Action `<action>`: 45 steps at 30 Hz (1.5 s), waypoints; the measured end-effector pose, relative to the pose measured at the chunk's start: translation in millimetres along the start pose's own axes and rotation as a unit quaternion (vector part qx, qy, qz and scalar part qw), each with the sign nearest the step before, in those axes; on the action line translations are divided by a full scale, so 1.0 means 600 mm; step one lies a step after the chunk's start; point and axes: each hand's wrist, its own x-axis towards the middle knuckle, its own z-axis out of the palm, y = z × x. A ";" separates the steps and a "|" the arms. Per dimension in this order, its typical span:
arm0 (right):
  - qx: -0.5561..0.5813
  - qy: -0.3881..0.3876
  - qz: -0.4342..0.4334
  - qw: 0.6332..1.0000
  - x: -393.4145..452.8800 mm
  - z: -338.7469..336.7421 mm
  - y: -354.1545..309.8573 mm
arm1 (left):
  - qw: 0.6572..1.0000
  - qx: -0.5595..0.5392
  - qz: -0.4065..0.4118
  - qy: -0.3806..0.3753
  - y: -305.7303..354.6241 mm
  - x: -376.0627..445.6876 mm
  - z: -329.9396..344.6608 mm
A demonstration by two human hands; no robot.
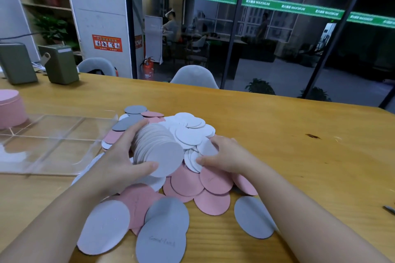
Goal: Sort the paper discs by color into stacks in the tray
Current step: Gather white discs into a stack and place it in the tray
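Now, left hand (119, 162) grip closed around white disc stack (158, 151), right hand (226, 156) fingers loosely spread on pile (192, 179)

head view | worn high, faces forward-down | close over wooden table (277, 126) | single view

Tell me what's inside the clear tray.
The tray shows one pink stack in its far left compartment; the other visible compartments look bare. Its left edge is out of frame, so that part can't be checked.

Two green boxes (38, 63) far left; fire extinguisher (148, 68) behind wooden table (277, 126).
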 end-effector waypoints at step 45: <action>0.083 -0.094 -0.027 0.992 0.097 0.011 -0.055 | 0.996 -0.006 -0.055 0.067 -0.037 0.022 -0.035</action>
